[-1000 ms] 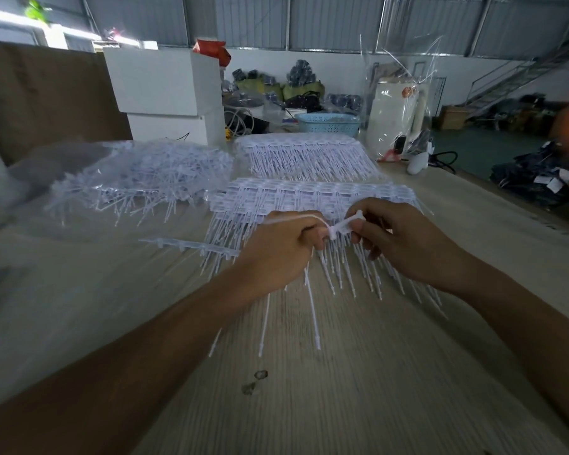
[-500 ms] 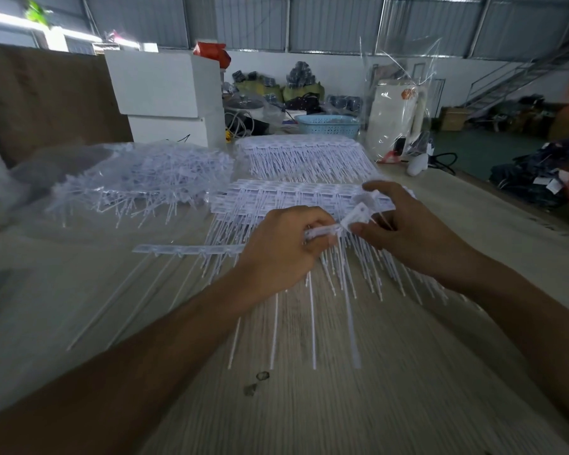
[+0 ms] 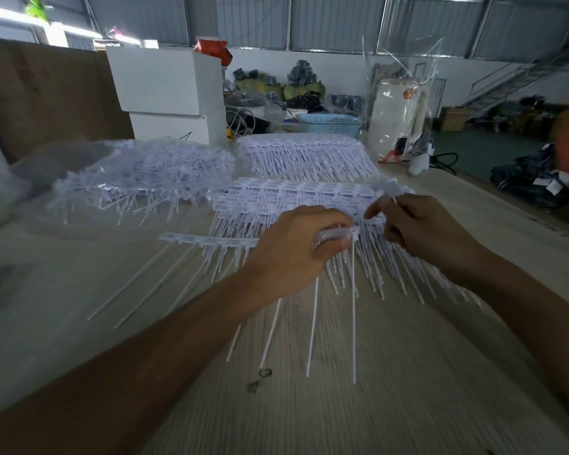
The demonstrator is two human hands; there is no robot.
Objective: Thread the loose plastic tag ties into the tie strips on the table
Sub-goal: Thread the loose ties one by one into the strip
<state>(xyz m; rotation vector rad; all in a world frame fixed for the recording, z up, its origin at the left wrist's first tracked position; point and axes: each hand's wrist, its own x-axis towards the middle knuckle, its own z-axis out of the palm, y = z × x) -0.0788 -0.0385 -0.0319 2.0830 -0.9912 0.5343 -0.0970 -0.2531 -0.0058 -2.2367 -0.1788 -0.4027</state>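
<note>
The left hand [image 3: 296, 247] grips the tie strip [image 3: 211, 239] to steady it, while the right hand [image 3: 417, 231] pinches 1 loose tie [image 3: 389, 188] for threading.

no readable text, tag strips' [image 3: 296, 192] print too blurred

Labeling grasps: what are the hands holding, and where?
Left hand grips a tie strip at its right end. Right hand pinches a loose tag tie just below its head.

Two bare forearms, no sleeves, hands [image 3: 296, 251] ungloved
</note>
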